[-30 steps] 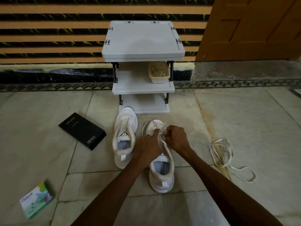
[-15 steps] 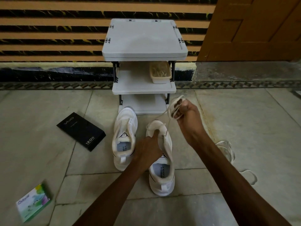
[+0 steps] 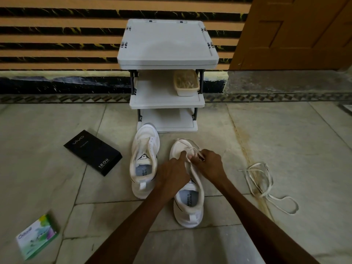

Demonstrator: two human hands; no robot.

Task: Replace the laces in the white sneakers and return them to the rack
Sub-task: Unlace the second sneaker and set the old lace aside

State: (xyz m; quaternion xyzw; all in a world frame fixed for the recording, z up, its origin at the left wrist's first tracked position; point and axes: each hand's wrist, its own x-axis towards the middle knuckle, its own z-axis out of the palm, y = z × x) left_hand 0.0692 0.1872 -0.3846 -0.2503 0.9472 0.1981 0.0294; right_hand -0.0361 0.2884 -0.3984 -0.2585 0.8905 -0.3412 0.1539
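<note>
Two white sneakers stand side by side on the tiled floor in front of a white three-shelf rack [image 3: 167,100]. The left sneaker [image 3: 143,161] stands alone, untouched. Over the front of the right sneaker [image 3: 188,206], my left hand [image 3: 174,173] grips the upper's edge by the eyelets. My right hand [image 3: 208,163] pinches the white lace [image 3: 194,150] at the eyelets, close to the left hand. The lace's path under my fingers is hidden.
A loose pile of white laces [image 3: 262,182] lies on the floor to the right. A black box [image 3: 93,152] lies left of the sneakers, a green-white packet [image 3: 37,236] at bottom left. A beige tub [image 3: 186,82] sits on the rack's middle shelf. A wooden door [image 3: 297,31] stands behind, right.
My right hand had pulled the lace up and away toward the rack; it has come back down to the eyelets of the right sneaker. My left hand stayed on the shoe.
</note>
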